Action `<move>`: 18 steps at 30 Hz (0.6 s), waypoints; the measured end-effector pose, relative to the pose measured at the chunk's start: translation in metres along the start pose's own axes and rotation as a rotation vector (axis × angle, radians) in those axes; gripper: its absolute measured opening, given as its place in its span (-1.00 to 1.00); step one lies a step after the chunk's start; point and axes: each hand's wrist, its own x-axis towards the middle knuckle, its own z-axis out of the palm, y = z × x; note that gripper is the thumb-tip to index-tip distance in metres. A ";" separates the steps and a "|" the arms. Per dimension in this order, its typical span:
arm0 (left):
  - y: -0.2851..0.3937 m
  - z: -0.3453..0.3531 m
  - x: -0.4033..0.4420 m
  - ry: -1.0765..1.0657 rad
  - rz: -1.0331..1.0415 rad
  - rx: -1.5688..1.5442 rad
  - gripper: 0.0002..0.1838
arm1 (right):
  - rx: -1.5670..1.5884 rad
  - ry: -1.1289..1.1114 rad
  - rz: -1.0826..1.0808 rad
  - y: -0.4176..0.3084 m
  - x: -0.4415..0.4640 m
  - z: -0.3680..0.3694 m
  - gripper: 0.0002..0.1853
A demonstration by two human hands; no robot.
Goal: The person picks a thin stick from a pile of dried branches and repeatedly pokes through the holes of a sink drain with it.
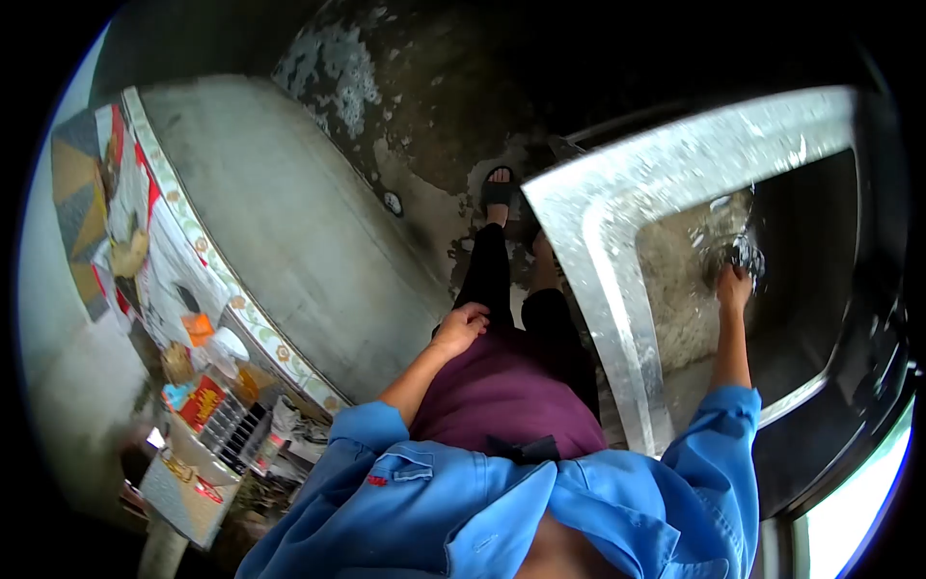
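My right hand (734,286) is down inside the metal sink (617,236) on the right, its fingers closed at a dark, shiny wet object (745,255) that I cannot make out. Water ripples around it in the basin. My left hand (463,326) rests at the front of the purple apron (502,391), near my thigh, with its fingers loosely curled. Whether anything lies under those fingers is hidden.
A grey surface with a flower-patterned edge (253,333) curves along the left. Beyond it lie cluttered packets, an orange piece (199,329) and a wire rack (236,429). The floor (424,116) below is wet and patchy.
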 end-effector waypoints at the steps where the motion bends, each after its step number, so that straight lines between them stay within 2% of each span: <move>1: -0.005 0.004 0.002 0.027 0.034 0.027 -0.75 | 0.014 -0.054 0.095 -0.031 -0.015 -0.008 -0.83; 2: -0.008 0.008 0.003 0.027 0.034 -0.011 -0.75 | 0.023 -0.101 0.193 -0.072 -0.037 -0.015 -0.86; 4: -0.008 0.012 0.004 0.080 0.152 0.204 -0.75 | 0.063 -0.021 0.320 -0.106 -0.061 -0.018 -0.88; 6: -0.007 0.016 0.007 0.096 0.151 0.216 -0.76 | 0.090 -0.043 0.439 -0.103 -0.064 -0.027 -0.90; 8: -0.009 0.019 0.011 0.112 0.155 0.172 -0.77 | 0.249 -0.111 0.590 -0.093 -0.054 -0.033 -0.88; 10: -0.013 0.023 0.015 0.103 0.143 0.134 -0.78 | 0.213 -0.057 0.579 -0.089 -0.050 -0.019 -0.88; 12: -0.022 0.024 0.020 0.121 0.180 0.085 -0.80 | 0.243 0.096 0.553 -0.079 -0.045 -0.005 -0.88; 13: -0.023 0.021 0.021 0.107 0.182 0.079 -0.80 | 0.340 0.183 0.520 -0.095 -0.053 0.011 -0.87; 14: -0.023 0.018 0.022 0.099 0.163 0.080 -0.79 | 0.333 0.201 0.518 -0.096 -0.055 0.008 -0.87; 16: -0.024 0.012 0.024 0.076 0.148 0.083 -0.78 | 0.366 0.099 0.469 -0.100 -0.062 0.005 -0.84; 17: -0.026 0.009 0.026 0.063 0.113 0.041 -0.78 | 0.318 0.207 0.541 -0.108 -0.066 0.003 -0.84; 18: -0.027 0.007 0.028 0.054 0.077 0.001 -0.79 | 0.320 0.215 0.542 -0.109 -0.067 -0.008 -0.84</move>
